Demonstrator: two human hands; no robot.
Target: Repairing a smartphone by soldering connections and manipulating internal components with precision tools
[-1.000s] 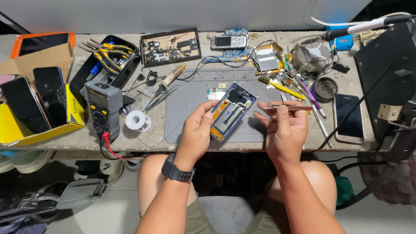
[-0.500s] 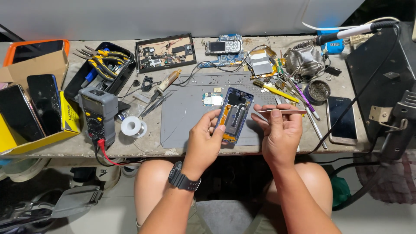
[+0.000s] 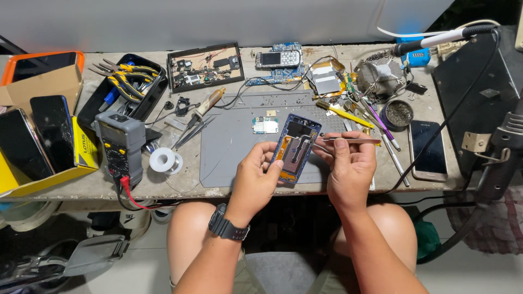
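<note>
My left hand (image 3: 257,175) grips an opened blue phone body (image 3: 296,147) by its lower left edge and holds it tilted above the grey work mat (image 3: 229,147). Orange flex parts and a black panel show inside the phone. My right hand (image 3: 348,166) touches the phone's right edge and pinches metal tweezers (image 3: 348,140), which lie level and point left at the phone's upper part. A small circuit board (image 3: 265,126) lies on the mat just left of the phone.
A grey multimeter (image 3: 120,144) and a solder spool (image 3: 163,160) sit left of the mat. A tray of pliers (image 3: 122,81), a yellow box with phones (image 3: 38,136), a fan heatsink (image 3: 379,73), a dark phone (image 3: 429,149) and loose tools crowd the bench.
Both hands and the phone have drifted slightly toward me. The phone now stands more upright between them. The tweezers stay level in my right hand, tips nearer the phone's top.
</note>
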